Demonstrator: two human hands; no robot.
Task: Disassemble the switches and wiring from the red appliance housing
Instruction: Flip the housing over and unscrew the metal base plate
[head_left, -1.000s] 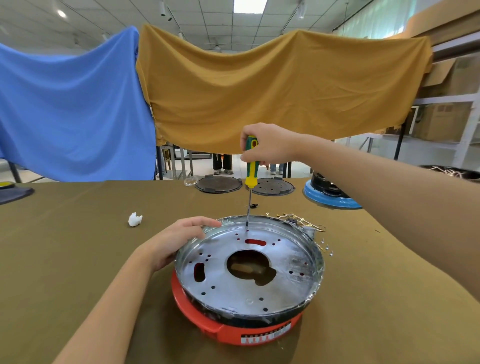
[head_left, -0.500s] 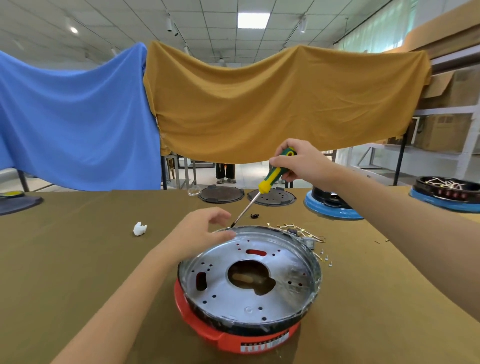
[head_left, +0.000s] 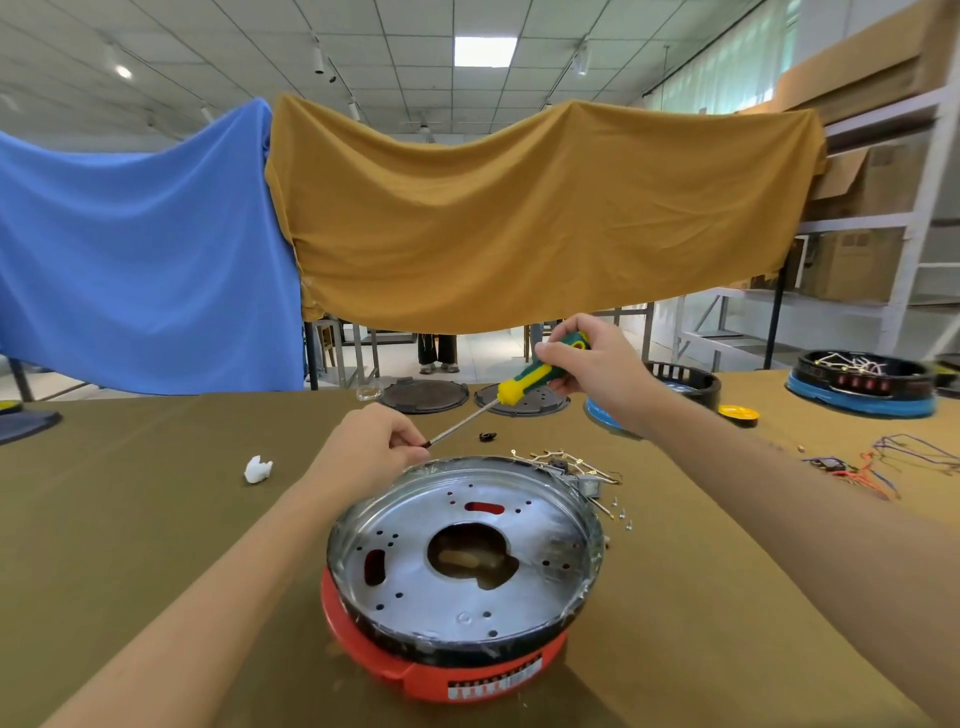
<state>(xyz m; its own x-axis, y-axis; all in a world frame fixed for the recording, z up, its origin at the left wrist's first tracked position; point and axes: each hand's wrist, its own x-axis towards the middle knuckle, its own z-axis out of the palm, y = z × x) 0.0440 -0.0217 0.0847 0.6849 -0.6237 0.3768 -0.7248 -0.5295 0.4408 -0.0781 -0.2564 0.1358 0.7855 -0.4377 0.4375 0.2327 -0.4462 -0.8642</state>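
The red appliance housing (head_left: 431, 670) sits on the table in front of me, with a round silver metal plate (head_left: 462, 556) full of holes lying in it. My right hand (head_left: 597, 371) grips the green-and-yellow handle of a screwdriver (head_left: 524, 382), held slanted above the table behind the housing. Its shaft runs down-left to my left hand (head_left: 371, 447), whose fingertips pinch something small and dark at the tip. A heap of pale wires and small metal parts (head_left: 571, 467) lies just behind the housing's right rim.
A white plastic piece (head_left: 258, 468) lies at left. Two dark round discs (head_left: 423, 396) rest at the back. Blue-based housings (head_left: 862, 387) stand at right, with coloured wires (head_left: 872, 470) and a yellow roll (head_left: 737, 414). Loose screws (head_left: 621, 514) lie beside the plate.
My right hand lifted the screwdriver out of the plate and tilted it rightwards. My left hand left the plate's rim and rose to the tip, where it now pinches.
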